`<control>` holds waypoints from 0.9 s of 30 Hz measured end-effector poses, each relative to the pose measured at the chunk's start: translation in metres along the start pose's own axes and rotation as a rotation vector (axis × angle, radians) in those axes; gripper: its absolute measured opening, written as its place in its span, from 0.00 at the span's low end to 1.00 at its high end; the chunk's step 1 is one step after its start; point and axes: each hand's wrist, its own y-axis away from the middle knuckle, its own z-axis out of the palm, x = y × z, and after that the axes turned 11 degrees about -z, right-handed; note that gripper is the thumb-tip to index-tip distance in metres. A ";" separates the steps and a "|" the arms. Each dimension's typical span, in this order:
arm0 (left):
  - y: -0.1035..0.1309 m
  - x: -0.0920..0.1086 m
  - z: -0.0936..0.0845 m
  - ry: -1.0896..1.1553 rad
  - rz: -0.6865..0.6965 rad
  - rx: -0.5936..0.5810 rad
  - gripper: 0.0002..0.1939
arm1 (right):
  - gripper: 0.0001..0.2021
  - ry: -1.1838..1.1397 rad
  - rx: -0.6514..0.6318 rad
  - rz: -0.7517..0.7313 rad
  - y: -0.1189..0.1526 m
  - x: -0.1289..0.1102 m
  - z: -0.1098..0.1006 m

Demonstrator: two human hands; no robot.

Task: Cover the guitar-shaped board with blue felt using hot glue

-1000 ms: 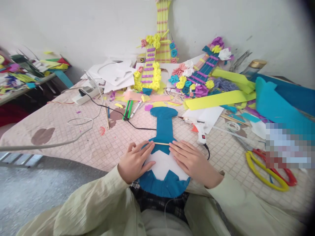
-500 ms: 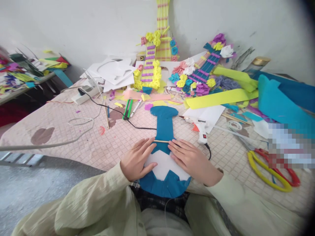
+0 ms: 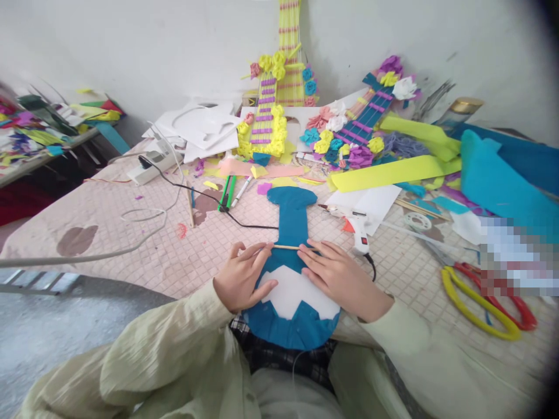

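A guitar-shaped cutout (image 3: 293,218) covered in blue paper lies in front of me, its rounded end overhanging the table edge near my lap. White board shows in the middle of its body. Across the base of its neck runs a thin wooden stick (image 3: 286,247). My left hand (image 3: 244,278) has its fingertips closed on the stick's left end, with the thumb resting over the body. At the right end, the fingers of my right hand (image 3: 339,278) hold the stick, and part of it shows between them. The right thumb is mostly hidden.
A white glue gun (image 3: 358,230) lies right of the neck. Scissors (image 3: 484,302) with yellow and red handles lie farther right. Behind are a green cutter (image 3: 226,193), a power strip (image 3: 152,164), yellow crepe paper (image 3: 388,173) and a flower-trimmed blue guitar (image 3: 365,119).
The stick has shifted slightly up the neck, away from me. My right fingers have changed their hold, so more of the stick's right end shows. My left fingers are more bent.
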 end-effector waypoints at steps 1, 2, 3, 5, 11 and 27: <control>-0.001 0.000 -0.001 0.002 -0.004 0.000 0.28 | 0.17 0.002 -0.004 0.002 0.000 0.000 0.000; -0.003 0.000 -0.001 0.003 -0.007 0.002 0.28 | 0.17 0.004 -0.005 0.007 -0.001 0.000 0.000; -0.004 0.000 -0.001 0.003 -0.009 0.005 0.28 | 0.17 0.005 -0.006 0.011 -0.001 0.001 0.000; -0.007 0.000 -0.002 0.003 -0.016 0.010 0.28 | 0.18 0.006 -0.011 0.021 -0.002 0.002 0.000; -0.014 -0.002 0.000 0.028 -0.050 0.004 0.30 | 0.21 0.009 -0.023 0.063 -0.003 0.004 0.003; -0.012 -0.004 0.001 0.077 -0.074 -0.023 0.30 | 0.23 -0.019 -0.024 0.082 -0.002 0.004 0.006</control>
